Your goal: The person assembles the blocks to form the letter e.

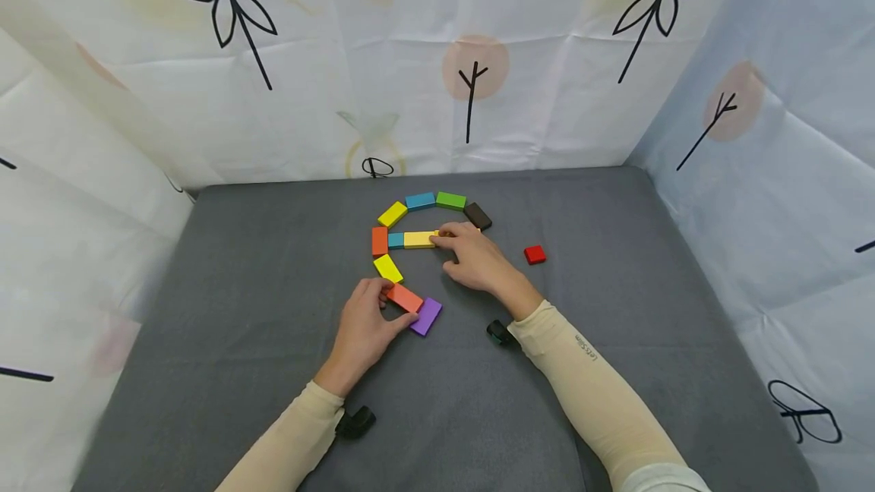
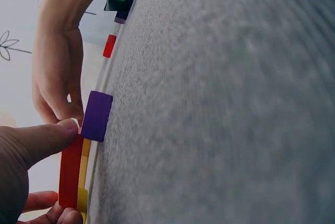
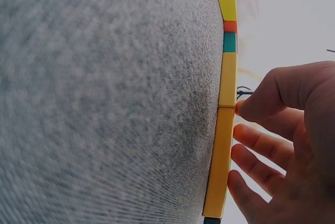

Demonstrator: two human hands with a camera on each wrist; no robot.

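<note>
- Three patterned cloth walls (image 1: 547,14) stand behind and beside the table.
- The grey table (image 1: 239,310) takes up the middle, the blocks lying on its far half.
- Two cream sleeves (image 1: 595,386) reach in from the near side, each with a small black camera (image 1: 356,423) by its cuff.
- The left hand (image 1: 360,329) is clamped on the orange block, thumb (image 2: 44,143) at one end and fingers at the other.
- The right hand (image 1: 481,260) has its fingers (image 3: 264,143) apart and nearly straight, tips touching the long amber block.
- The long amber block (image 3: 220,161) lies end to end with a pale yellow block (image 1: 419,240).
- The orange block (image 1: 405,298) sits between a yellow block (image 1: 388,269) and a purple block (image 1: 427,316).
- A blue block (image 1: 420,201), green block (image 1: 451,201) and dark brown block (image 1: 478,216) curve along the far side.
- An orange-red block (image 1: 379,241) stands left of a short teal block (image 1: 396,241).
- A small red block (image 1: 535,254) lies well apart, at the right.
</note>
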